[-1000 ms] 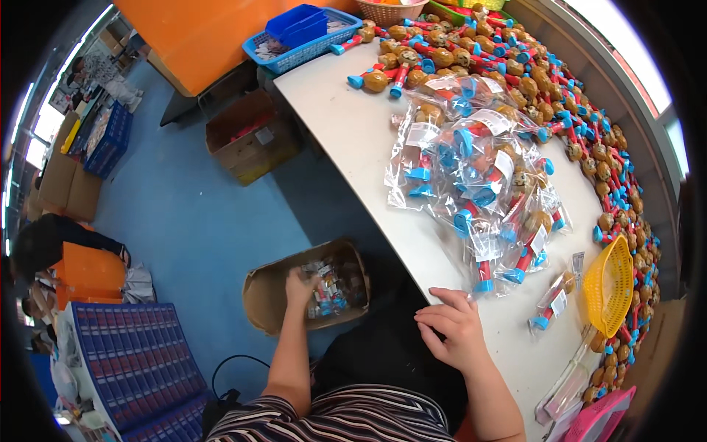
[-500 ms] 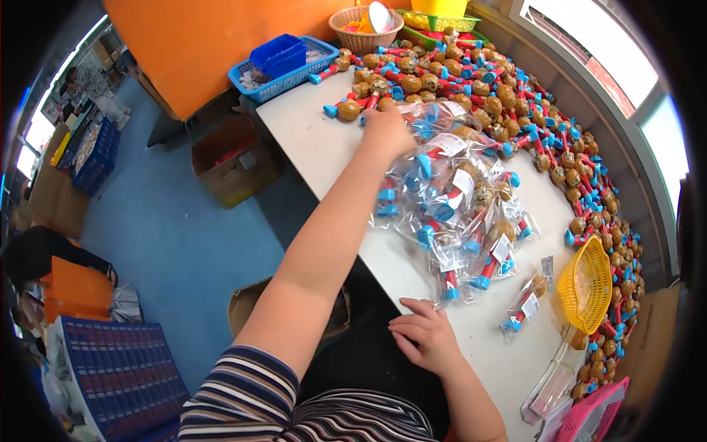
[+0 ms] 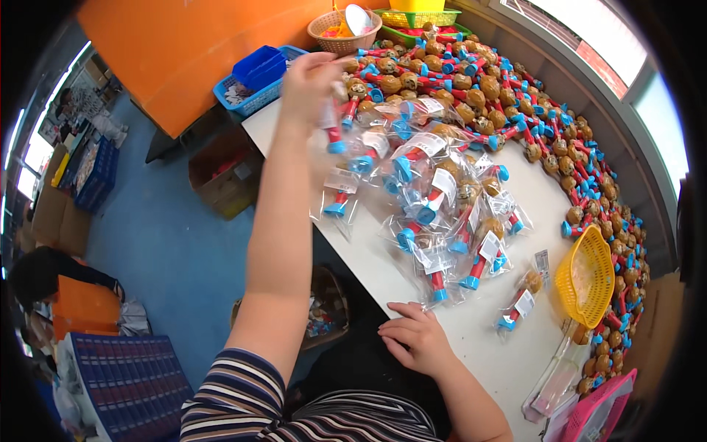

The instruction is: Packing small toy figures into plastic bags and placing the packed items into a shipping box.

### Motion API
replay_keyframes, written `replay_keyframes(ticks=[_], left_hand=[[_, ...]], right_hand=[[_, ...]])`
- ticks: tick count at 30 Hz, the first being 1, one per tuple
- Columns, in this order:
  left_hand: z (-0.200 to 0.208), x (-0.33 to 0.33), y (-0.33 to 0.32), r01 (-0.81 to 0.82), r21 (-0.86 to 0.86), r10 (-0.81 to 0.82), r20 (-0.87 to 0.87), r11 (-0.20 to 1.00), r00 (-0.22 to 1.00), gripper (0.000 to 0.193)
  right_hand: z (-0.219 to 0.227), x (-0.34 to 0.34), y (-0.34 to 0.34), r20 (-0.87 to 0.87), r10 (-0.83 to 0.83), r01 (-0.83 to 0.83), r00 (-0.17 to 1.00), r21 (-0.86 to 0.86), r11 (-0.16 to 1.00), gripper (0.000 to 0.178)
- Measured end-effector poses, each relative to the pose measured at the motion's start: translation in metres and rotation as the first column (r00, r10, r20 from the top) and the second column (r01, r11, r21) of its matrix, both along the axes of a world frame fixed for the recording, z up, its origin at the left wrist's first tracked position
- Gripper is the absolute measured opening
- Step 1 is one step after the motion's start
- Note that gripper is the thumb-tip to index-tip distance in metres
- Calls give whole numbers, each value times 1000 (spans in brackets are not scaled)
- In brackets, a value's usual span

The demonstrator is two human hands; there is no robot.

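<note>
My left hand [image 3: 305,92] is raised over the far left of the white table, smeared by motion. Its fingers curl around the upper part of a bagged toy [image 3: 335,136], whose red stem and blue end hang below; the grip itself is blurred. More clear-bagged toys [image 3: 434,199], with brown round heads, red stems, blue ends and white labels, lie heaped to its right. My right hand [image 3: 420,337] rests open at the near table edge, fingers apart, holding nothing. A single bagged toy [image 3: 521,302] lies to its right.
Unbagged toys [image 3: 490,88] are banked along the wall. A blue basket [image 3: 254,99], a tan basket [image 3: 324,37] and green trays [image 3: 420,33] stand at the back. To the right are a yellow basket [image 3: 589,276] and a pink basket [image 3: 607,405]. Cardboard boxes [image 3: 224,177] sit on the floor.
My left hand has moved left and up from the heap, with a bagged toy beside it. Several bagged toys now lie farther left. My right hand keeps its place on the table edge.
</note>
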State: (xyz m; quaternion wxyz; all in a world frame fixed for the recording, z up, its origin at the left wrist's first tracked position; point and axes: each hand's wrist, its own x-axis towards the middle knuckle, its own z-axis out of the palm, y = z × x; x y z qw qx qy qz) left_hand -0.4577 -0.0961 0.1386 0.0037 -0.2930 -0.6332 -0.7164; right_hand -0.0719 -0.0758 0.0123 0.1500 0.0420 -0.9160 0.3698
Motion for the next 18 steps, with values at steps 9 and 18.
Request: replay_keyframes(ticks=[9,18], left_hand=[[-64,-27,-93,-58,-251,131,285,966,950,32],[-65,-4,-96,200,-100,-120,519,975,847,23]], right_hand=[[12,3,-29,-34,-8,11,999,94,996,17],[72,-162,-69,-305,-483,448,821,-180,876,50]])
